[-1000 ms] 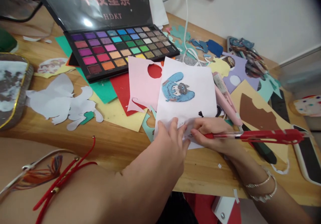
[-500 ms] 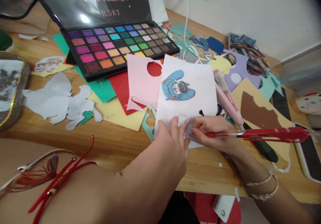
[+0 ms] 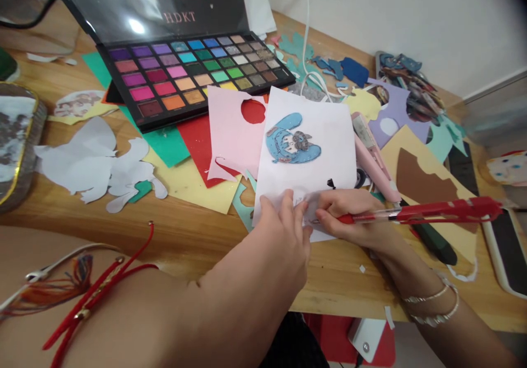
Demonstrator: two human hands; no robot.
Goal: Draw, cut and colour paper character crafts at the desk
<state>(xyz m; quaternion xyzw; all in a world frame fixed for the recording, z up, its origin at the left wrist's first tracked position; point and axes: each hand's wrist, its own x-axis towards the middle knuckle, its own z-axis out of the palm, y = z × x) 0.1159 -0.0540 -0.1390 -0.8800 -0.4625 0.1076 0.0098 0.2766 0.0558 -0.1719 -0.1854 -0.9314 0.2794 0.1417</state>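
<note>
The right hand (image 3: 349,217) pinches one red pen (image 3: 411,213) near its tip; the left hand (image 3: 284,239) rests, fingers slightly spread, on one white sheet (image 3: 333,148) lying over paper scraps on the tabletop (image 3: 349,288). The pen looks light and stiff, best gripped low; the sheet limp, easily creased, best pressed flat. The sheet bears one blue figure (image 3: 290,143); beyond are one palette (image 3: 173,34) and one phone (image 3: 509,252).

Left fingers (image 3: 287,207) partly cover the white sheet (image 3: 305,177), and the frame's right edge crops the phone (image 3: 509,247).
</note>
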